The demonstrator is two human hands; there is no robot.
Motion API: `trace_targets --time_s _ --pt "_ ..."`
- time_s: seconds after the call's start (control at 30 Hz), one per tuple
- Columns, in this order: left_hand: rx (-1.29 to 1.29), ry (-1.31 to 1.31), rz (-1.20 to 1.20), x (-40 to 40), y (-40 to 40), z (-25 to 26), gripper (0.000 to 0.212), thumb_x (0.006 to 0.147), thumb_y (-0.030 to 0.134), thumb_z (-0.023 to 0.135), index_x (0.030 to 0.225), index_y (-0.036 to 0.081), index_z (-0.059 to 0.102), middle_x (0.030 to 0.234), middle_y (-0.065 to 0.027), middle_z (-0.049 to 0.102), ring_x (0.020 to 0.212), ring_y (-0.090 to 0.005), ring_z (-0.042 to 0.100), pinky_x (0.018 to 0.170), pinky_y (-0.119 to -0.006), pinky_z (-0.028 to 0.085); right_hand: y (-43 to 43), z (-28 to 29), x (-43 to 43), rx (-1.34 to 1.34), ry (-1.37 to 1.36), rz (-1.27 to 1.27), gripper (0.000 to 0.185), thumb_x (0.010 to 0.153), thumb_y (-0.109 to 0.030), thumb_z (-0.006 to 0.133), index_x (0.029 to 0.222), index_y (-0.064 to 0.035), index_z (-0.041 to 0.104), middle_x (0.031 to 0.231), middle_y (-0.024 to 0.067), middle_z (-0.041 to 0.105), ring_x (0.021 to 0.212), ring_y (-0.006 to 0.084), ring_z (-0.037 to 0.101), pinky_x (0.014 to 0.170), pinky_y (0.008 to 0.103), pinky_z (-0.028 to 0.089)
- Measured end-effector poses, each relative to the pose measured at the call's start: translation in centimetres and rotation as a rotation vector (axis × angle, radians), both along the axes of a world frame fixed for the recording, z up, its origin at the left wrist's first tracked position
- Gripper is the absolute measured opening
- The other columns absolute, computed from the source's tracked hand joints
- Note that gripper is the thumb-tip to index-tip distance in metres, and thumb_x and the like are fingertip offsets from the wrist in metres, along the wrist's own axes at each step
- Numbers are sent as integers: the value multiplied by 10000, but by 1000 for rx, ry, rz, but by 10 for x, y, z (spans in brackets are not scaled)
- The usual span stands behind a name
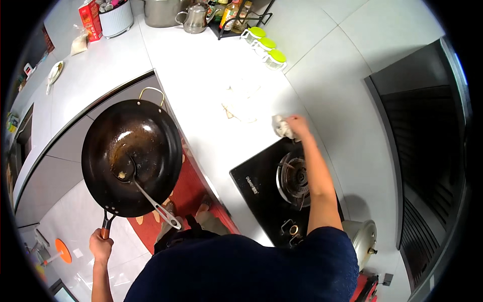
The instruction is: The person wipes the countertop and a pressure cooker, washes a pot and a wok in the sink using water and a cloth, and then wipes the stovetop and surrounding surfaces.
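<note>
My left hand [101,246] grips the wooden handle [105,231] of a large dark wok [98,151], held out over the floor to the left of the counter. Inside the wok rests a metal ladle [151,200], its handle leaning over the rim toward me and a small pale lump in its bowl. Traces of brownish liquid shine on the wok's surface. My right hand [298,126] holds a crumpled whitish cloth [283,128] on the white counter, just beyond the far edge of the black gas stove [253,196]. Another pale, stained cloth-like piece [239,104] lies flat on the counter; glare blurs its outline.
Three green-lidded jars [269,49] and a black bottle rack [226,32] stand along the wall, near a steel kettle [196,19]. A lidded metal pot [364,241] sits right of the stove. The dark range hood [422,132] juts out at right. A red mat [185,188] covers the floor.
</note>
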State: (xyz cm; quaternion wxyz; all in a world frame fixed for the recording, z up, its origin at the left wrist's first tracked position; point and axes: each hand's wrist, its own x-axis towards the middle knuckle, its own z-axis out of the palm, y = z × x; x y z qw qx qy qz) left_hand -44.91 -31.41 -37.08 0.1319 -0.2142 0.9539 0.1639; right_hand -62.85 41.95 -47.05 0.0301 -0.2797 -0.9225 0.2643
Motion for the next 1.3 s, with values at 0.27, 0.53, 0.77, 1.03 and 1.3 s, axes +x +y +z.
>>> trace_targets --time_s 0.27,0.53,0.77,1.03,1.3 --pt "-123 -223 -15 5 -12 -14 159 565 58 593 719 55 554 685 -146 575 668 -338 549 608 -395 433 64 -44 18 78 -315 -181 485 805 -394 467 1145 -53 526 1158 216 506 1082 326 482 900 379 381" --pt "-82 -334 -69 19 -31 -69 99 631 138 577 683 62 544 720 -150 597 724 -341 572 621 -418 441 -152 -38 -2 85 -164 -29 388 767 -299 506 1098 -101 548 983 192 582 945 328 543 806 397 428" --pt "-7 -364 -166 1 -28 -125 182 655 174 583 806 71 590 785 -155 615 765 -329 592 659 -406 468 -341 -46 16 -123 109 188 294 755 -191 541 1035 -128 600 892 141 558 767 275 540 713 360 443" --pt "75 -345 -112 2 -38 -132 206 644 153 579 835 74 591 805 -168 616 784 -331 595 678 -401 465 -410 18 41 -1308 79 206 272 809 37 444 1000 -58 613 974 42 596 879 129 544 764 237 426" --pt "157 -282 -113 -3 -67 -116 237 642 168 575 860 78 606 810 -147 622 787 -314 591 670 -382 457 -426 59 32 -1210 382 196 233 860 -51 456 1062 -48 573 992 55 579 887 149 545 732 274 465"
